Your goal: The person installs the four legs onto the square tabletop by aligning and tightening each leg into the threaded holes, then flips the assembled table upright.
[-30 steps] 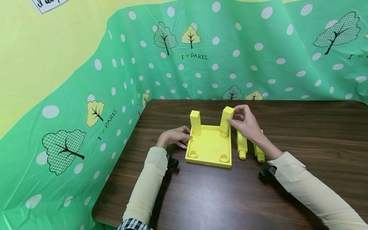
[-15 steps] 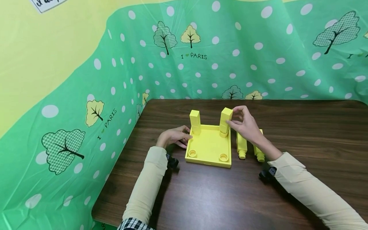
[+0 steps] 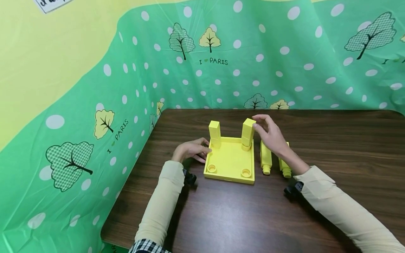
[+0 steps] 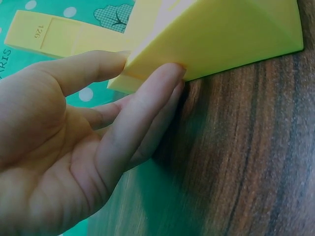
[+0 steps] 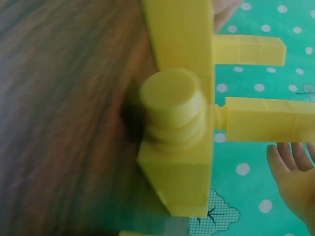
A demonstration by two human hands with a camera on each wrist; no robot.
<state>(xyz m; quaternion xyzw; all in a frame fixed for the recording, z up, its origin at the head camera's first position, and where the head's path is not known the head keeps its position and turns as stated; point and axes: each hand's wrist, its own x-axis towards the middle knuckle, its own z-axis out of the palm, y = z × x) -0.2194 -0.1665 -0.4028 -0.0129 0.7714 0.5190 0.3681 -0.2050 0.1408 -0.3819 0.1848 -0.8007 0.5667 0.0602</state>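
A square yellow tray-shaped base (image 3: pixel 230 160) with a raised rim lies on the table, looking like an upturned toy tabletop. Two square yellow legs stand at its far corners: the left leg (image 3: pixel 214 134) and the right leg (image 3: pixel 248 132). At the near corners sit round sockets, left (image 3: pixel 212 169) and right (image 3: pixel 246 173). My left hand (image 3: pixel 192 150) touches the base's left side with thumb and fairly straight fingers. Beside the upper part of the right leg is my right hand (image 3: pixel 270 134), fingers loosely bent; whether the tips still touch is unclear.
Right of the base lie two loose yellow legs, one close (image 3: pixel 266 159) and one farther out (image 3: pixel 285 166), their stepped round ends toward me. The right forearm passes near the outer one. A green dotted cloth (image 3: pixel 221 80) hangs behind and left of the brown table (image 3: pixel 221 218).
My right thumb has come off the front of the right leg and moved to its right edge, loosening the earlier pinch. The leg stays upright. My left hand has not visibly moved.
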